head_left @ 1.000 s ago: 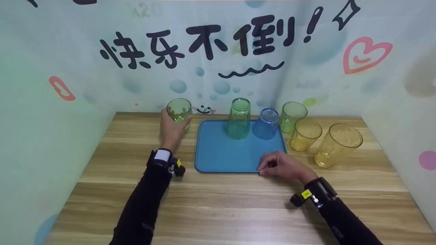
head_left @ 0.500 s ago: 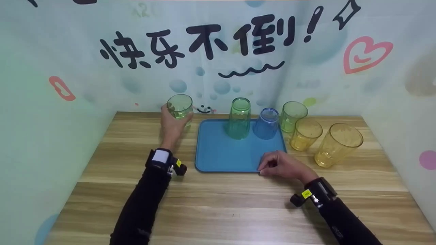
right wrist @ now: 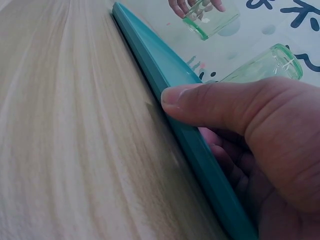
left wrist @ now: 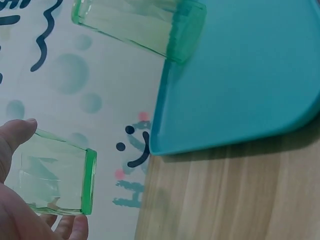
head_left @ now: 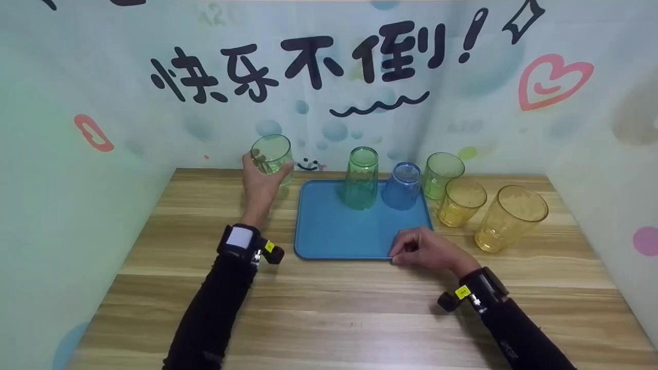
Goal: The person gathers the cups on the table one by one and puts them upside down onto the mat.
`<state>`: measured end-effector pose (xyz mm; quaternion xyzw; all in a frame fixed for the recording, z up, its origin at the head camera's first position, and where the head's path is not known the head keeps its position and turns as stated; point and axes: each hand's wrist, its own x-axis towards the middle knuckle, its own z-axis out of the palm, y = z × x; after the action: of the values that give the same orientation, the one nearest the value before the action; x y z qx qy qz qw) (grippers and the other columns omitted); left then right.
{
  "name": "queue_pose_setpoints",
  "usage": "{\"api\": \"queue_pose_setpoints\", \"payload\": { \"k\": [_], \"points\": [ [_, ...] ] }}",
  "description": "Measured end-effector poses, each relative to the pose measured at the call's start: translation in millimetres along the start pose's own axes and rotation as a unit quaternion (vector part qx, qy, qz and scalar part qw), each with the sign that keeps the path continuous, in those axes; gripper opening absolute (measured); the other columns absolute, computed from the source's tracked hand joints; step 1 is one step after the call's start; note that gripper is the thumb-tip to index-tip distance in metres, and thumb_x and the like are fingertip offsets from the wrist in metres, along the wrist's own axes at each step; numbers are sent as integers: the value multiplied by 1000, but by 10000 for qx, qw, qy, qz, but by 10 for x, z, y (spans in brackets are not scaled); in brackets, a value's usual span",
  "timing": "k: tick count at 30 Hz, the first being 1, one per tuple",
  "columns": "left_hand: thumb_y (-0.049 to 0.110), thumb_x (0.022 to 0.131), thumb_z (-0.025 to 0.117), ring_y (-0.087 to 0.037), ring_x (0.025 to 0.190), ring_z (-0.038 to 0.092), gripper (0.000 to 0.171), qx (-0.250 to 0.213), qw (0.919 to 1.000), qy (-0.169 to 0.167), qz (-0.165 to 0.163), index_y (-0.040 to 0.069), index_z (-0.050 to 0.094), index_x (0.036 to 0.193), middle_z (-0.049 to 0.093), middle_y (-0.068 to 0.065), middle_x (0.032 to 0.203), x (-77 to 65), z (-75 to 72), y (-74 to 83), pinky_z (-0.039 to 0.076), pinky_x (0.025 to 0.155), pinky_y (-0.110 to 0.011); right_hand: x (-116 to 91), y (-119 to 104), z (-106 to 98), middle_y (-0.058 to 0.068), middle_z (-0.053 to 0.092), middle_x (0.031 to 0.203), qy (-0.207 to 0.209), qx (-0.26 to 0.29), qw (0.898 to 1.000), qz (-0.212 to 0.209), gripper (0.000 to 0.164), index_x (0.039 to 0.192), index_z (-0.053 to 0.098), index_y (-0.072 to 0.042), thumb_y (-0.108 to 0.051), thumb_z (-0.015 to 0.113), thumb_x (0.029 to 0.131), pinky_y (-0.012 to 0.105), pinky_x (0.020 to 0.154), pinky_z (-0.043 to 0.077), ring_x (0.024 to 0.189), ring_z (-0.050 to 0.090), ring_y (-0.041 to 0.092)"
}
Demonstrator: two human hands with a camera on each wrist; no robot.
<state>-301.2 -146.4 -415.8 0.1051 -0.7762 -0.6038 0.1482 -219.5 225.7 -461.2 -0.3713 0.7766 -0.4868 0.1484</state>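
Note:
My left hand [head_left: 261,190] grips a short light-green glass [left wrist: 55,172] around its side, thumb on one side and fingers on the other. The glass is upright, mouth up, and held above the table left of the blue tray [head_left: 334,231]. My right hand [head_left: 426,249] pinches the tray's near edge by its right corner, thumb on the outer rim [right wrist: 182,102]. Upside down on the tray's back part stand a tall green glass [head_left: 362,180] and a shorter blue glass [head_left: 403,187].
Right of the tray stand a light-green glass [head_left: 443,174], a short yellow glass [head_left: 461,203] and a tall yellow glass [head_left: 510,218], all mouth up. A printed cloth backdrop [head_left: 308,128] rises behind the wooden table [head_left: 318,313].
My left hand has raised the light-green glass a little, away from the table. The right hand and the tray have stayed in place.

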Motion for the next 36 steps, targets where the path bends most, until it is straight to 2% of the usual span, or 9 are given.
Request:
{"api": "queue_pose_setpoints", "payload": {
  "k": [8,14,24,29,36],
  "points": [
    [33,83,85,-25,136,41,93,-100,9998,-6,148,10,29,154,44,-12,148,-12,5,68,34,111,-39,5,-2,6,18,70,91,31,-149,9999,68,10,94,75,5,9,75,84,24,71,44,82,58,20],
    [34,83,85,-24,135,41,93,-162,9998,-51,142,10,30,153,44,-11,147,-32,4,112,33,112,-38,3,4,3,18,70,92,25,-92,9999,97,11,94,75,5,9,76,84,25,72,44,83,58,20],
    [31,83,85,-22,133,43,89,-209,9988,-97,424,8,32,150,45,-11,144,-72,9,240,35,109,-34,5,-3,2,19,70,93,-8,19,9999,126,11,95,74,6,9,75,84,26,75,45,86,59,23],
    [32,83,85,-23,132,43,89,-237,9980,-157,571,8,32,150,45,-11,144,-99,-2,276,37,108,-36,7,0,4,20,70,93,-1,48,9999,93,11,94,74,7,10,75,84,26,76,45,85,59,24],
    [28,82,86,-28,131,44,87,-475,9946,-219,894,3,34,147,46,-17,141,-170,-4,353,37,109,-44,7,-24,13,21,68,89,80,-77,9999,46,10,93,75,6,10,76,83,24,70,42,80,55,20]
  ]
}}
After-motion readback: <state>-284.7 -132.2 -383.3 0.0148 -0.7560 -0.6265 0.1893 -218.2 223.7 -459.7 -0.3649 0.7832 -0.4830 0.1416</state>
